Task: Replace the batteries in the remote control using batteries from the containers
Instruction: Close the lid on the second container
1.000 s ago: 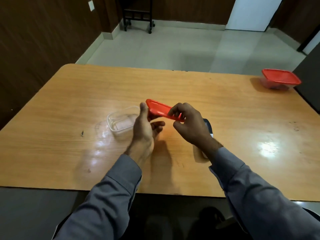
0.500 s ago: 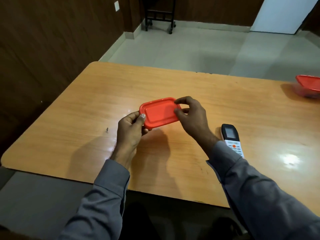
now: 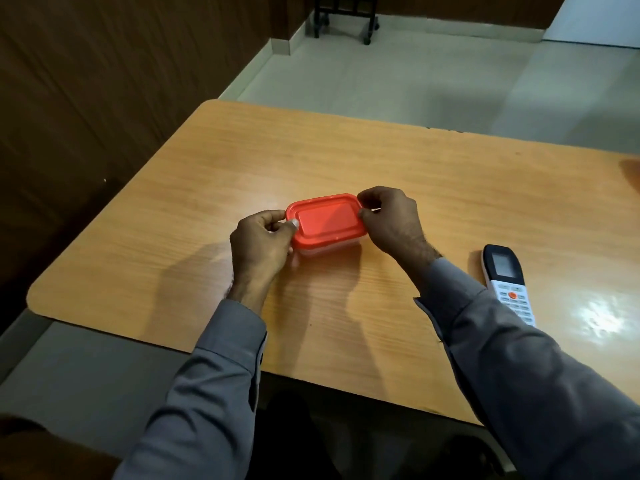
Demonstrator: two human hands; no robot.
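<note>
Head view: the left hand pinches the left end of a red lid, thumb on top and fingers curled underneath, while the right hand grips the right end the same way. The lid is smooth glossy plastic, a rounded rectangle with a raised rim, sitting on a clear plastic container that rests on the table, a wood-grain laminate top with rounded corners. The remote control lies face up near the right sleeve, black around its screen, white below with an orange button; its markings are too small to read.
</note>
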